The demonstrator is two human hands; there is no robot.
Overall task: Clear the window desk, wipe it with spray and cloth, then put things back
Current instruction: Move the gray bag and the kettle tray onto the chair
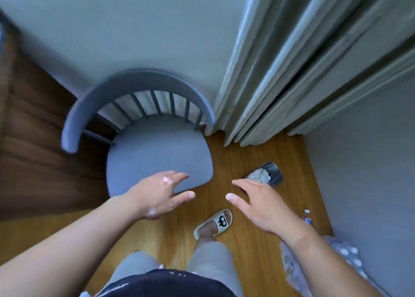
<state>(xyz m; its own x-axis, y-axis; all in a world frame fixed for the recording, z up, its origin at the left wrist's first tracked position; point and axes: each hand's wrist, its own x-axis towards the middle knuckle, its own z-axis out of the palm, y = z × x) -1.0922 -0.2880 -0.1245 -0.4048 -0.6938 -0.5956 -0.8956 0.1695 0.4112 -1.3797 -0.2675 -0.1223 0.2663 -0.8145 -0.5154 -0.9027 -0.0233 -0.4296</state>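
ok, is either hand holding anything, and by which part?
Nothing is held. The left hand is open over the front of the chair. The right hand is open over the floor.

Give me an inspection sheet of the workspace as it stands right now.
Surface: desk top not in view; dark wooden panel at left, cannot tell what it is.
Job's things: spray and cloth, nothing seen.
Clutter: crumpled bag, bottle and wrapped bottle pack on the wood floor.
Grips: left hand and right hand both empty, fingers spread, stretched forward; the left is over the front edge of the chair.
Cables: nothing seen.
Surroundings: wall behind the chair, curtains to its right, a foot in a slipper on the floor.
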